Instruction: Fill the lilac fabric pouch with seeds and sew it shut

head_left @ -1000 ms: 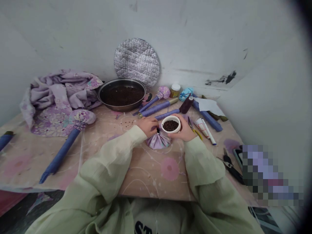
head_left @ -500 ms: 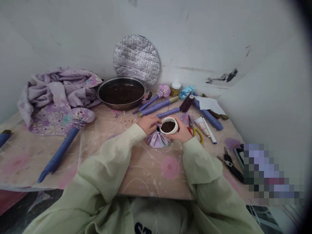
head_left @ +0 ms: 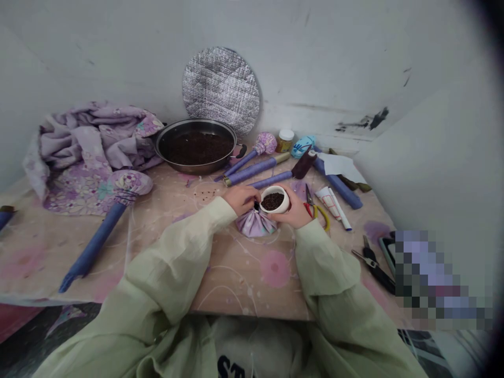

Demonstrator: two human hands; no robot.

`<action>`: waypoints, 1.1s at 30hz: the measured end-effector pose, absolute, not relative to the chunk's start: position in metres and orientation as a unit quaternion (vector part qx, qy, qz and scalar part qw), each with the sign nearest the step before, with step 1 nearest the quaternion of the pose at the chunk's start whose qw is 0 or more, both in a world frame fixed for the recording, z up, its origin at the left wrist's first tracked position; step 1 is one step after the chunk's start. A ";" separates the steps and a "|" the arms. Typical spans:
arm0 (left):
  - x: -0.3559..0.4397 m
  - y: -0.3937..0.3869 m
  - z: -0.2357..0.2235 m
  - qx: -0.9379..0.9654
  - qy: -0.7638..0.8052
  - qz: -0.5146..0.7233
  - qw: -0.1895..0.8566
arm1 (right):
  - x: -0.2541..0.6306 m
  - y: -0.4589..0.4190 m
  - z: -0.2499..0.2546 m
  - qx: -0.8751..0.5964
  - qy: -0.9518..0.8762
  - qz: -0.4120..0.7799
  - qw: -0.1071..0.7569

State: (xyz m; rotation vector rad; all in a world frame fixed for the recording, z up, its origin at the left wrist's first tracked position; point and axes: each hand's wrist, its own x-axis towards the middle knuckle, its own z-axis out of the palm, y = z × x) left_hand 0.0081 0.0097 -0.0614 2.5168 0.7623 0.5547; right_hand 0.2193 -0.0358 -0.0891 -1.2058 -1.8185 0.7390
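Note:
My right hand is wrapped round a small white cup full of dark seeds, tilted a little toward the left. Just under and left of the cup sits a small purple floral cloth pouch on the table. My left hand pinches the gathered top of that pouch, fingers closed beside the cup's rim. Both sleeves are pale green.
A metal pan of dark seeds stands behind, with a round foil pad against the wall. Purple fabric heaps at the left. Purple-wrapped sticks, a thread spool, scissors, pliers and a jar lie around.
The cup has tipped slightly and moved left, closer over the pouch opening. Both hands have stayed at the pouch; the view has shifted a little.

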 end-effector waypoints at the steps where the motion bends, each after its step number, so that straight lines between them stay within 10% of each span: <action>1: 0.009 0.008 -0.061 0.908 0.288 0.203 0.228 | 0.219 -0.036 -0.089 -0.477 -0.721 0.292 0.408; 33: 0.017 0.024 -0.053 0.873 0.344 0.169 0.301 | 0.223 -0.013 -0.073 -0.439 -0.783 0.303 0.321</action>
